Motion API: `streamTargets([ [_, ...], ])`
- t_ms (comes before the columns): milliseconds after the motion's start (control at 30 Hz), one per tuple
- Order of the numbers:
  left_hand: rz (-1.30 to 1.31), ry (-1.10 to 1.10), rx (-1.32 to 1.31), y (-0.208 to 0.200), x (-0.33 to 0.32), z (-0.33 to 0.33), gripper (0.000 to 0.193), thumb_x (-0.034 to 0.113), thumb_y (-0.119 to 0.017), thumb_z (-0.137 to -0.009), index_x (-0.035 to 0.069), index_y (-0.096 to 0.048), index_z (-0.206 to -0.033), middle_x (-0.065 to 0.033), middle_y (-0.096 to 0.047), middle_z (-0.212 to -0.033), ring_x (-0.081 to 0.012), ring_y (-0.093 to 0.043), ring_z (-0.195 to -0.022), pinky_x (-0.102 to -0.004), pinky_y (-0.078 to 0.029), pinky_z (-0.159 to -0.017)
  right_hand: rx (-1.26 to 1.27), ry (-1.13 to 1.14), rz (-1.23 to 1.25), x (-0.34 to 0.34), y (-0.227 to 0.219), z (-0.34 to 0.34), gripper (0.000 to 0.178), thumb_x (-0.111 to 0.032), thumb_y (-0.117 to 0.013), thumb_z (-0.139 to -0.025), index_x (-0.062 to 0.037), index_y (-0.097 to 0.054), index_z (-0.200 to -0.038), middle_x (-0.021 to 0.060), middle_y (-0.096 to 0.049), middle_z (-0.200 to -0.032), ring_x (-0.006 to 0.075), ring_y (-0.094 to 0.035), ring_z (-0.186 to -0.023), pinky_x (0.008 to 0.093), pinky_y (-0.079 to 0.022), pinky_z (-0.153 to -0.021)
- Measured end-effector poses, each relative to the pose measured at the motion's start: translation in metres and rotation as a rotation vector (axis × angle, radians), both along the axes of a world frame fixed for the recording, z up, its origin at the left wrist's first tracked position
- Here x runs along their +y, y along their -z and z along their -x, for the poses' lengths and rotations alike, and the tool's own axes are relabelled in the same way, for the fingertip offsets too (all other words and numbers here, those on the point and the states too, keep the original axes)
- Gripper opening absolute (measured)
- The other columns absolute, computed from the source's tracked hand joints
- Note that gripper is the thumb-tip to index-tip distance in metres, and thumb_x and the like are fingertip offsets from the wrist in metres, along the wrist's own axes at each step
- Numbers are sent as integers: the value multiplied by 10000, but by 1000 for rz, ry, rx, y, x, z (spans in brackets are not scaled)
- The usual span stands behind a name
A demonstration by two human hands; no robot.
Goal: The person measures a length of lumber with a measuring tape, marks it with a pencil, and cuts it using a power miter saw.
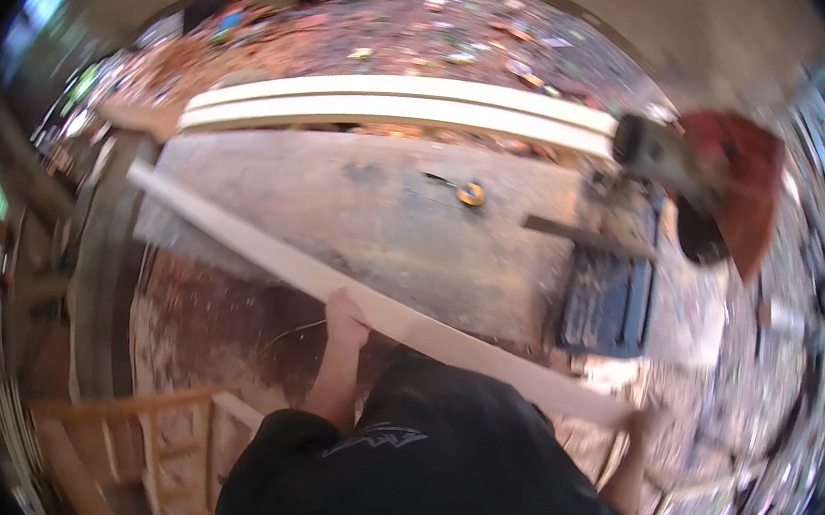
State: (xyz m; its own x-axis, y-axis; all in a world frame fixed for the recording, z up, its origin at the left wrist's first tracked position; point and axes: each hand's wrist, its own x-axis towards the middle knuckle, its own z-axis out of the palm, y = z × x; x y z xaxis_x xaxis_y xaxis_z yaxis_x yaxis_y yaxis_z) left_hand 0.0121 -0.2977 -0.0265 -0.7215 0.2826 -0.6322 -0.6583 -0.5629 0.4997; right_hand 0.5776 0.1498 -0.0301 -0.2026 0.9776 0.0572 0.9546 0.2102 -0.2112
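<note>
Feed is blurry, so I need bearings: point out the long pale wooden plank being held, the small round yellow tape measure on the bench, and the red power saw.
Long pale wooden plank (263, 244): head view, mid-length of its face.
Small round yellow tape measure (470, 193): head view, its centre.
Red power saw (743, 177): head view, its red guard.

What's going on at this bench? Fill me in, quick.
A person in a black shirt holds a long pale wooden board with both hands: the left hand grips it near the middle, the right hand at its near end. The board runs slantwise over a worn workbench. Two more pale boards lie along the bench's far edge, beside a red power saw. A small yellow tape measure sits on the bench.
</note>
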Motion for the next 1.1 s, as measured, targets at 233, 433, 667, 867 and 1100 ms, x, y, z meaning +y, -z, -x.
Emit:
streamTargets([
  [233,71,-417,43,-96,-29,41,487,473,-419,-988,113,-492,-1307,-111,-563,-1221,-335,-546,-1110,-518,-441,-961,-777,120,43,54,-90,-72,323,-186,-546,-861,-10,-666,-1105,180,-635,-1177,279,-656,-989,355,-532,-833],
  [433,16,-444,220,-140,-39,26,579,592,-408,-973,160,-500,-1350,-101,-523,-1331,-352,-518,-1162,-542,-418,-980,-620,94,100,87,-67,-30,335,-224,-548,-875,-24,-661,-1118,157,-635,-1143,262,-642,-959,354,-521,-805],
  [667,100,-558,684,-272,-23,67,562,558,-503,-970,97,-564,-1285,-39,-585,-1131,-231,-544,-1048,-428,-477,-897,-429,112,189,95,-38,0,350,-268,-549,-891,-40,-655,-1134,131,-635,-1104,244,-625,-924,352,-508,-773],
  [867,399,-714,707,-312,-25,86,606,493,-671,-903,-101,-640,-1021,-91,-625,-896,-203,-598,-771,-354,-519,-690,-236,235,243,92,-18,-15,365,-306,-551,-904,-53,-650,-1148,108,-636,-1070,227,-610,-894,350,-498,-745],
  [1100,676,-656,726,-275,-93,85,607,494,-550,-977,-103,-662,-973,-122,-641,-827,-220,-602,-696,-372,-501,-631,251,642,245,62,5,-89,383,-351,-552,-920,-69,-644,-1164,82,-636,-1030,208,-594,-859,348,-485,-713],
])
